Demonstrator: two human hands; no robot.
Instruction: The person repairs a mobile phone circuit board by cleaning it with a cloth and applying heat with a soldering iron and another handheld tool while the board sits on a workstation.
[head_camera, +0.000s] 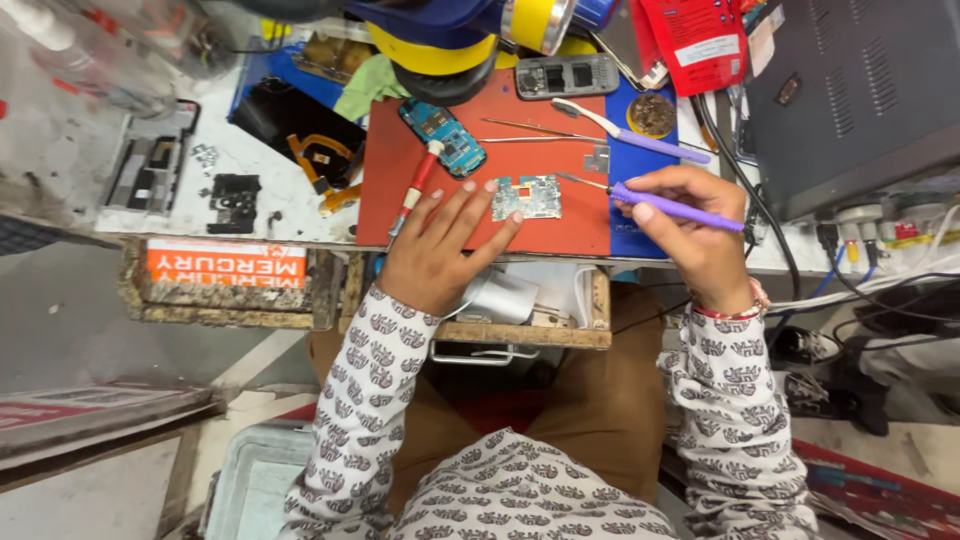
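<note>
Circuit board: a small green circuit board (527, 197) lies flat on my red mat (400, 190), near the mat's front edge and close to its seam with the blue mat (640, 180).
Left hand: my left hand (440, 245) rests palm down on the red mat, fingers (500, 228) spread wide, holding nothing; the fingertips touch the board's left and lower edge and pin it in place.
Right hand: my right hand (695, 215) is closed around a purple soldering iron (675, 208), held like a pen, its thin metal tip reaching left to the board's upper right corner.
Board and fingers: the board sits between my two hands, touching my left fingertips, with the iron's tip just at its far side.
Risk: I judge the hot tip could slip across the board and reach my left fingertips, because they lie so near it; light pinning could also let the board skid.
Nearby tools: a red-handled screwdriver (415, 190) lies just left of my left hand; tweezers (540, 130) and a second purple-handled tool (625, 130) lie behind the board.
Further out: a blue circuit board (443, 135) and a grey phone shell (567, 76) sit toward the back.
Below: an open wooden drawer (520, 310) hangs under the bench edge, above my lap.
</note>
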